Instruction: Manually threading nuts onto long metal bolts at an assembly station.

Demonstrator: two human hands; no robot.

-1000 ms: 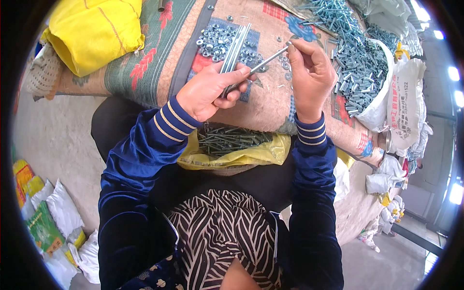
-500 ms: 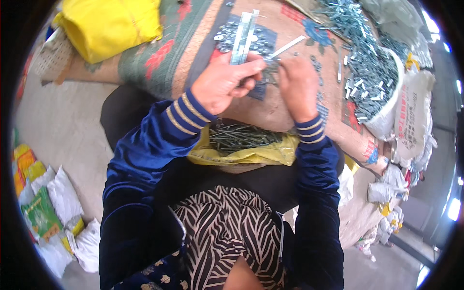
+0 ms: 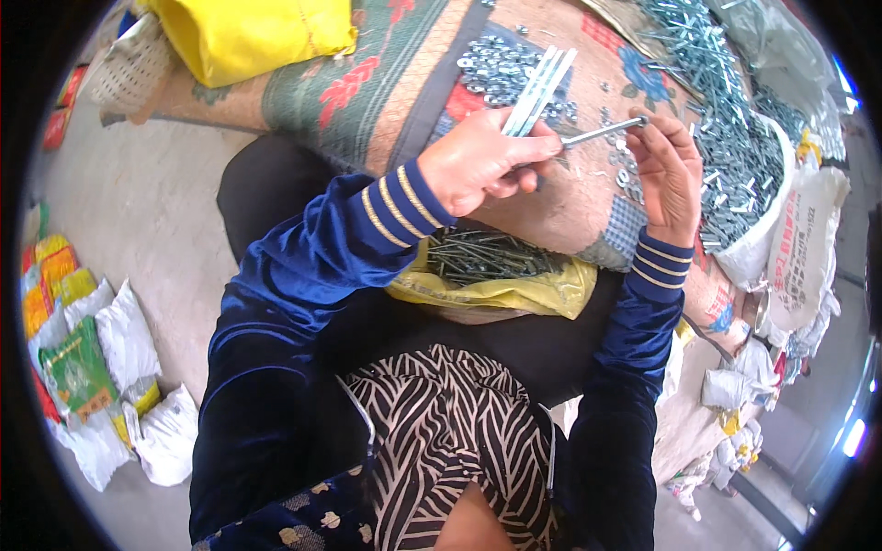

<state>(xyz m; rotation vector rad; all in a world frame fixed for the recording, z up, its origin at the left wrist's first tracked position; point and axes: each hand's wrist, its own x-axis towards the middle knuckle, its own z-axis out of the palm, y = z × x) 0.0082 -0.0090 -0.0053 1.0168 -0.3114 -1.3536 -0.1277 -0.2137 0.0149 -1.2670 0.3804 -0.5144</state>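
Observation:
My left hand (image 3: 485,163) is closed around several long shiny metal bolts. A bundle of these bolts (image 3: 540,90) sticks up and away from between thumb and fingers, while a single bolt (image 3: 602,135) points out to the right. At that bolt's far end, the thumb and fingertips of my right hand (image 3: 668,174) pinch around its tip; a small dark piece there is too small to make out. Beyond my left hand lies a heap of metal nuts (image 3: 496,69), with loose washers (image 3: 627,174) nearer my right hand. Below both hands, a yellow bag (image 3: 551,292) holds long bolts (image 3: 487,254).
On the right, a white sack (image 3: 776,207) is full of short metal sleeves (image 3: 742,174), with more metal pieces (image 3: 684,46) piled behind it. A yellow bag (image 3: 262,41) and a white basket (image 3: 133,73) stand far left. Filled packages (image 3: 124,340) lie on the left floor.
My right hand has moved right, away from my left hand, to the outer end of the single bolt. The whole view has shifted slightly, and my left hand still grips the bundle.

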